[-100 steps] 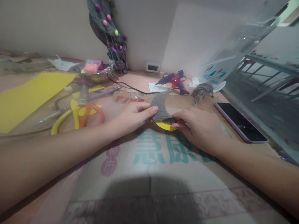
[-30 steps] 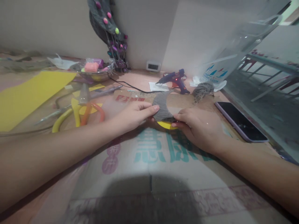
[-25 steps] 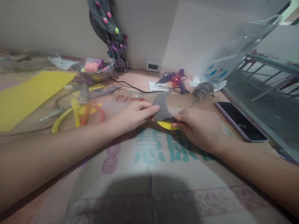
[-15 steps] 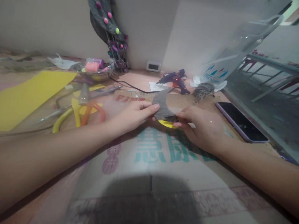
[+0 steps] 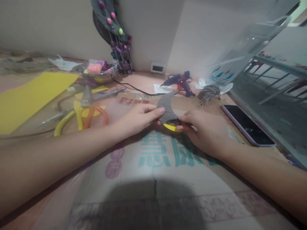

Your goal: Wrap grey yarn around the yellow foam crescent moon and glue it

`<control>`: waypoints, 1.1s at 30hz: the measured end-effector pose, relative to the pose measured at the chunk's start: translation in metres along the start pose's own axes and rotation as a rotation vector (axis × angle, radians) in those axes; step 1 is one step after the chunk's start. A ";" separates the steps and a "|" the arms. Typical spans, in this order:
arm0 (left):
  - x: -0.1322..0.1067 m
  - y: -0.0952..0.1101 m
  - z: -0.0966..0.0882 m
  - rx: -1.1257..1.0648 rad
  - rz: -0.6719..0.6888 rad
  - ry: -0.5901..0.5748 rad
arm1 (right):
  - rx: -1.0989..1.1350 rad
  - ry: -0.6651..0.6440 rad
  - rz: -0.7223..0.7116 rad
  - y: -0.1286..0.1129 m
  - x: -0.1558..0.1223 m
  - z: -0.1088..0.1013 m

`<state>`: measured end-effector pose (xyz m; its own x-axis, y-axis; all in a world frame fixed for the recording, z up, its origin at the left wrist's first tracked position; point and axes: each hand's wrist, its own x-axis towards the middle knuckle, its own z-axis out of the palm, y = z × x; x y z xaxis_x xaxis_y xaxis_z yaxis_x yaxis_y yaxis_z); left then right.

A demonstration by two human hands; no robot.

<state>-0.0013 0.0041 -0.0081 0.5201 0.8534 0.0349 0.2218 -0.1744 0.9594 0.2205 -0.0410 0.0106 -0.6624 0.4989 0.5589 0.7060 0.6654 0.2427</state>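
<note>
Cardboard (image 5: 211, 177) printed with green and purple characters covers the near part of the worktop (image 5: 141, 78), reaching out beneath the grey crescent (image 5: 166, 107). That crescent, finely ridged on its face, is between the two hands. On its left side, the left hand (image 5: 141, 118) has its grip closed on the edge, thumb laid on top. At the crescent's lower right corner, the right hand (image 5: 203, 129) has its grip pinched on the edge, where a strip of yellow (image 5: 171, 127) shows below.

Right of the crescent, beyond the right hand, a phone (image 5: 247, 124) in a lilac case lies face up. Well to the crescent's left are yellow handles (image 5: 78, 113) and orange handles (image 5: 88, 118), and farther left a yellow sheet (image 5: 31, 95).

Beyond the crescent and to its right sits a loose bundle of grey yarn (image 5: 208, 95); just past its tip, white paper (image 5: 161, 88) and a blue glue gun (image 5: 181, 82) with a red light. Beyond and well left of it, a shallow bowl (image 5: 99, 79) holds a coral packet (image 5: 94, 68) and a purple packet (image 5: 100, 65) in clear wrapping. Far to its right stands a clear container (image 5: 222, 75) printed with sails; whether bag or tub, and what it holds, I cannot tell.

Farthest beyond the crescent are a small white display (image 5: 158, 68) and, to its left, a hanging ornament (image 5: 105, 24) dotted with coloured balls.
</note>
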 end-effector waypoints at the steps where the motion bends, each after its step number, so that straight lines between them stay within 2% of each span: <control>1: 0.000 0.000 0.000 -0.003 -0.003 -0.001 | -0.008 -0.013 0.003 0.000 0.000 0.000; 10: 0.000 0.001 0.000 -0.059 -0.032 -0.026 | -0.018 -0.052 -0.036 0.001 -0.001 -0.002; 14: 0.000 0.001 0.001 -0.078 -0.039 -0.029 | -0.030 -0.005 -0.066 0.002 -0.002 -0.002; 26: 0.000 0.000 0.002 -0.070 -0.055 -0.019 | -0.033 0.015 -0.074 0.003 -0.003 0.001; 33: 0.000 0.000 0.002 -0.060 -0.043 -0.016 | -0.025 -0.021 -0.041 0.005 -0.006 0.003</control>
<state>0.0003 0.0026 -0.0083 0.5241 0.8516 -0.0106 0.1945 -0.1075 0.9750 0.2271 -0.0391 0.0066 -0.6959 0.4835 0.5310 0.6840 0.6717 0.2846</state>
